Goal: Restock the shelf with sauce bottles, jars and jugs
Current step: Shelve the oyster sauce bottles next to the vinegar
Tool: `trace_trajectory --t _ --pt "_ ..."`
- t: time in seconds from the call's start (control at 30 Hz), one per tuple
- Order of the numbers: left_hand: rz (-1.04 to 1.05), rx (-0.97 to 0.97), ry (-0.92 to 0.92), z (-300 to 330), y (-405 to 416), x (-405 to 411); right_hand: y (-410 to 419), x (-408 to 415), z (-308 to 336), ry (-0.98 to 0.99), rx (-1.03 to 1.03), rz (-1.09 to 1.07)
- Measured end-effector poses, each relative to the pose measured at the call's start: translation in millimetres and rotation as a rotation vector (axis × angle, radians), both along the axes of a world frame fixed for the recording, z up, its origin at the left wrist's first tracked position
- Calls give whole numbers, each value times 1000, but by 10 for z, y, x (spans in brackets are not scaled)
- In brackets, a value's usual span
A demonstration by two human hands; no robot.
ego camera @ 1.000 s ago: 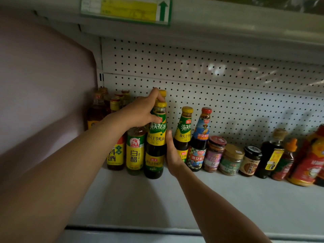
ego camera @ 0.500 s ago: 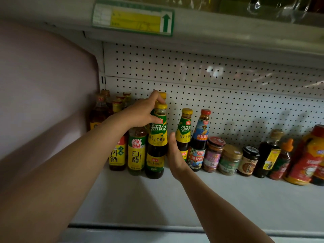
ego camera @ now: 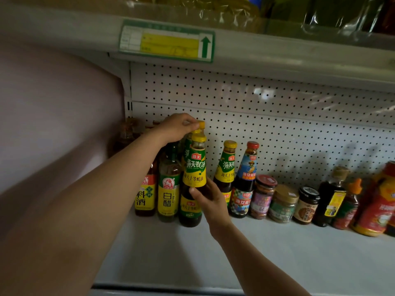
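I am looking down at a pale grey shelf (ego camera: 277, 253), dim and matte, with a white pegboard back panel (ego camera: 277, 124) dotted with holes and a plain pinkish wall (ego camera: 53, 114) closing the left end. Above it runs the lip of an upper shelf carrying a green and yellow price tag (ego camera: 168, 41) with an arrow; plastic-wrapped goods sit on top of it, too dark to make out.

My left hand (ego camera: 177, 129) reaches over the back row, its grip pinched on the yellow cap of a rear oyster sauce bottle (ego camera: 201, 124), most of which is hidden. My right hand (ego camera: 210, 199) has its grip wrapped round the lower body of the front oyster sauce bottle (ego camera: 193, 174), which stands upright on the shelf at the left, just beside the white vinegar bottle (ego camera: 168, 189) and the cooking wine bottle (ego camera: 146, 195).

To the right the row runs on: a third oyster sauce bottle (ego camera: 226, 167), a red-capped sauce bottle (ego camera: 245, 180), three jars (ego camera: 283, 204), a dark soy bottle (ego camera: 332, 197) and a red jug (ego camera: 378, 201) at the edge.
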State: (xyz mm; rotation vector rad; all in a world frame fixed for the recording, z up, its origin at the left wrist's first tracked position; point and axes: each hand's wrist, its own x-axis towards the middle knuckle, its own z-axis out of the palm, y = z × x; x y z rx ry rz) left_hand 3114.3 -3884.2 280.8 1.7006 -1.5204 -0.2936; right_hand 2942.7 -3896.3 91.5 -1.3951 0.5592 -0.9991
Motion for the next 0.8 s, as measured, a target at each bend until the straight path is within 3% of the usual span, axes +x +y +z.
trace_trajectory --t 0.2,0.37,0.8 --pt "-49 56 177 -20 -119 41 -70 -46 -152 49 21 -23" --pt "-54 114 217 -3 -176 32 -88 9 -231 104 30 -13" --pt "-63 99 125 9 -294 24 -133 -72 -216 151 12 49"
